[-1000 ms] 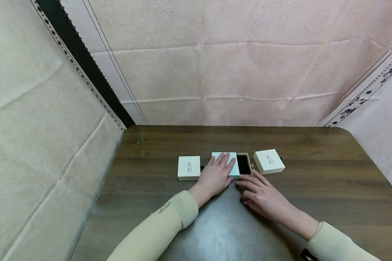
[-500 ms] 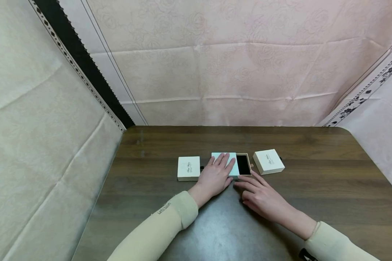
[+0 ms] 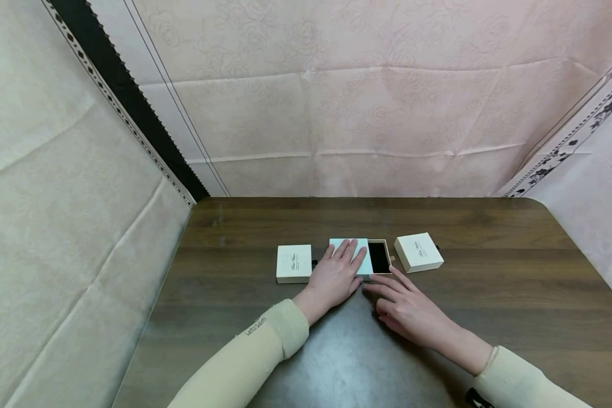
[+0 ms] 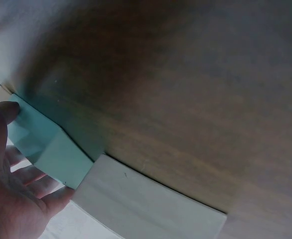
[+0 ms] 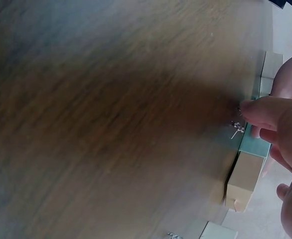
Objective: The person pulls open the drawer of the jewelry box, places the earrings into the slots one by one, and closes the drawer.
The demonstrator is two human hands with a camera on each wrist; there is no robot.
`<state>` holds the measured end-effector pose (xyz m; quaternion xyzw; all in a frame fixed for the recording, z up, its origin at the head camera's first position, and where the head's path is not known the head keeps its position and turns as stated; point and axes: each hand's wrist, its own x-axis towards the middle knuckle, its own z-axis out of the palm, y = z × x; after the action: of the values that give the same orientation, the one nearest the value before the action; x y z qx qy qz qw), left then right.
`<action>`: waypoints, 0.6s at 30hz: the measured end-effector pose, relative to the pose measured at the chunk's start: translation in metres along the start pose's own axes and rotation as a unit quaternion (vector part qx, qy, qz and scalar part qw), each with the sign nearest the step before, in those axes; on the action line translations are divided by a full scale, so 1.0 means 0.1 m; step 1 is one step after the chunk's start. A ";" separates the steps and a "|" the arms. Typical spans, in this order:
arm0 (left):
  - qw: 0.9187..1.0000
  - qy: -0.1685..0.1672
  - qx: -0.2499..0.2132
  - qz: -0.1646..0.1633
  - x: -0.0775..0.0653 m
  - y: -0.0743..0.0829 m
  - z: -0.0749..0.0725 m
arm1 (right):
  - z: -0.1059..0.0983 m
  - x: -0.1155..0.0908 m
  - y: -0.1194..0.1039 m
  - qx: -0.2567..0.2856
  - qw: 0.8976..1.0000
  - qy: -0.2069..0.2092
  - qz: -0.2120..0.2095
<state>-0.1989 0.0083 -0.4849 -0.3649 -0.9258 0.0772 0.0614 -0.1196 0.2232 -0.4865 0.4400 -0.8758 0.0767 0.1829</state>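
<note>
Pale cloth (image 3: 413, 130) is hung behind the glossy brown table (image 3: 224, 300), where the straight-fingered left hand (image 3: 335, 273) is laid on, and the part-bent right hand (image 3: 405, 309) held beside, a part-open blue box (image 3: 365, 266) between two white boxes (image 3: 294, 263); whether the silver chain (image 5: 237, 127) is pinched can't be told.

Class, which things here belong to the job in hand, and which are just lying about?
In the job, apparently:
blue box, under the left hand
its part-open inner tray, the right hand close by

Just lying about:
lettered white box to the left
lettered white box to the right
</note>
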 end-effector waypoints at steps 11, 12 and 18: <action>1.000 0.006 0.002 0.000 0.00 0.01 0.01 | -0.01 0.00 0.00 -0.010 1.000 -0.021 0.009; 1.000 0.007 0.002 0.001 0.00 0.01 0.01 | -0.01 0.00 0.01 -0.009 1.000 -0.021 0.010; 1.000 0.004 0.002 -0.001 -0.01 0.01 0.00 | -0.02 -0.02 0.03 -0.001 1.000 -0.014 0.014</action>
<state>-0.1976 0.0082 -0.4850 -0.3643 -0.9257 0.0775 0.0662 -0.1203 0.2267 -0.4856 0.4285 -0.8845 0.0720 0.1699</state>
